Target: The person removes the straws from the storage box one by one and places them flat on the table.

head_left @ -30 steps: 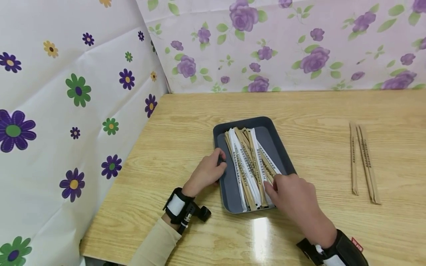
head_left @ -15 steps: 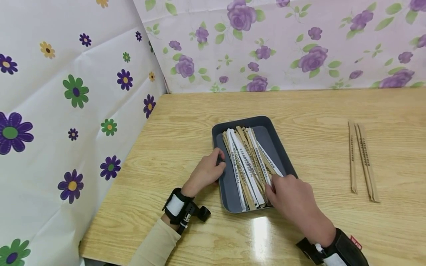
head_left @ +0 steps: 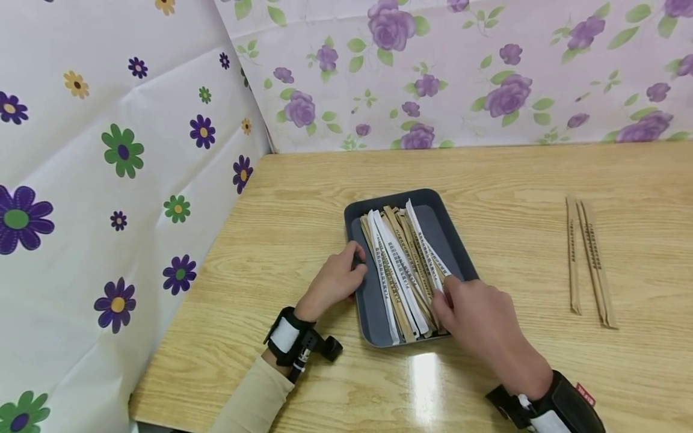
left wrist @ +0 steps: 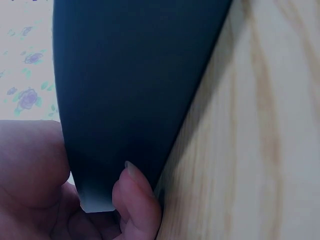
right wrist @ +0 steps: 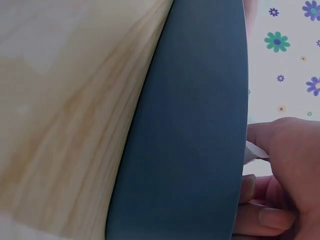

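A white packet [head_left: 425,245] slants over the pile [head_left: 398,264] left in the tray [head_left: 370,313], not yet out, its near part pinched by the right hand [head_left: 483,316]. Brown packets [head_left: 574,264] already lie apart on the table [head_left: 271,240], right. The left hand [head_left: 335,278] grips the tray's left rim.

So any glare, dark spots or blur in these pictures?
Head view: a white glare streak on the table, in front of the tray; left wrist view: tray side very dark, table grain soft; right wrist view: table grain blurred too.
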`<state>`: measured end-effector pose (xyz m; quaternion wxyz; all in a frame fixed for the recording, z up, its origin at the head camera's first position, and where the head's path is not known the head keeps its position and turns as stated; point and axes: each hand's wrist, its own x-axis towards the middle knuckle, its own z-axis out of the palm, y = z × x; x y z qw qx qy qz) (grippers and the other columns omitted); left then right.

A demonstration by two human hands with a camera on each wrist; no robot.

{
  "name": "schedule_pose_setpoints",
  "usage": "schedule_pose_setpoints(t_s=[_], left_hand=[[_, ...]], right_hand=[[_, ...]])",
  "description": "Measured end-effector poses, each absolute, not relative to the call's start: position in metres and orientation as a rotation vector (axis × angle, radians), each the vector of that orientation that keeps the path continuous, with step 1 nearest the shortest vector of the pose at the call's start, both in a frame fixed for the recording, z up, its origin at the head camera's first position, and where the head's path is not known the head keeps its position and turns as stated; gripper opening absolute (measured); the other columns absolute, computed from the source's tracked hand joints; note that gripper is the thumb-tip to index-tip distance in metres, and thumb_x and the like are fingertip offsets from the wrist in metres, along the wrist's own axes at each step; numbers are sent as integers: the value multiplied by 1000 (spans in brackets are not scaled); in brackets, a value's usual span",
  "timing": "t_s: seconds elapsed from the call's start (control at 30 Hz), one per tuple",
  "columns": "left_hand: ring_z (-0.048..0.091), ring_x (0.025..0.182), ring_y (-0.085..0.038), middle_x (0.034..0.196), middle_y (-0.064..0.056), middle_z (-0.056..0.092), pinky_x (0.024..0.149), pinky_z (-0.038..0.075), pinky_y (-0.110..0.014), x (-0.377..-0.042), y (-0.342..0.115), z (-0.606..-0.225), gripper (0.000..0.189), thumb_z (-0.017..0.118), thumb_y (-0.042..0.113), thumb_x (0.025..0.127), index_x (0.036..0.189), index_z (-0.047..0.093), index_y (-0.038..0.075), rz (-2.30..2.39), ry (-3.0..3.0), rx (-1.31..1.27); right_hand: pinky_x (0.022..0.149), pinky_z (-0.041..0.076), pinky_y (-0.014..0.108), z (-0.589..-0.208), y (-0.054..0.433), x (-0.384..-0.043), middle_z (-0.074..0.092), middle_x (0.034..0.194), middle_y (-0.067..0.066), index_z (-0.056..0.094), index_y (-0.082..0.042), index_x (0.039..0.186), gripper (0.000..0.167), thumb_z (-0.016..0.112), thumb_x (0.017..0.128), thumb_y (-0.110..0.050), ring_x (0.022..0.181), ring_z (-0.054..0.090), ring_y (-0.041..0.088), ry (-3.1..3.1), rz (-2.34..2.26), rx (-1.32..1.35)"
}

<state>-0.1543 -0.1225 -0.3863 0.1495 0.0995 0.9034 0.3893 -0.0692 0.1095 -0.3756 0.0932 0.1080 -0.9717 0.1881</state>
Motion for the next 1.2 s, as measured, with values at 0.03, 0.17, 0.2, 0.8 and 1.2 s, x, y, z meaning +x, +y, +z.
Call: schedule_pose_setpoints(t_s=[0.03,0.17,0.2,0.8,1.2], left_hand=[[49,50,-19,63,-6,43,48,53,-33,-154,-122,-386,17,44,14,99,114,48,8,1120,2595,287],[51,49,-20,64,-7,44,48,52,-33,-153,-122,-386,17,44,14,99,114,48,7,1127,2593,300],[52,49,-20,64,-7,44,48,52,-33,-153,-123,-386,17,43,13,99,114,48,7,1129,2592,304],[51,49,-20,64,-6,43,47,52,-33,-154,-122,-387,17,44,14,98,114,48,7,1120,2605,302],[47,49,-17,59,-4,40,48,53,-32,-154,-121,-386,18,44,13,98,114,49,7,1112,2610,301]], right_hand=[[38,28,29,-375,110,-69,34,49,-5,40,-17,63,34,53,94,-21,43,37,14,-2883,561,318],[37,28,29,-374,115,-69,34,49,-5,40,-17,63,33,52,93,-20,43,37,14,-2867,563,306],[37,28,29,-374,116,-69,34,49,-5,40,-17,63,33,52,93,-20,43,37,14,-2864,568,304],[35,25,26,-370,134,-72,33,48,-5,39,-16,62,33,54,92,-17,40,34,12,-2784,568,265],[36,27,27,-373,145,-76,36,48,-4,42,-15,62,31,51,92,-18,41,35,13,-2785,581,215]])
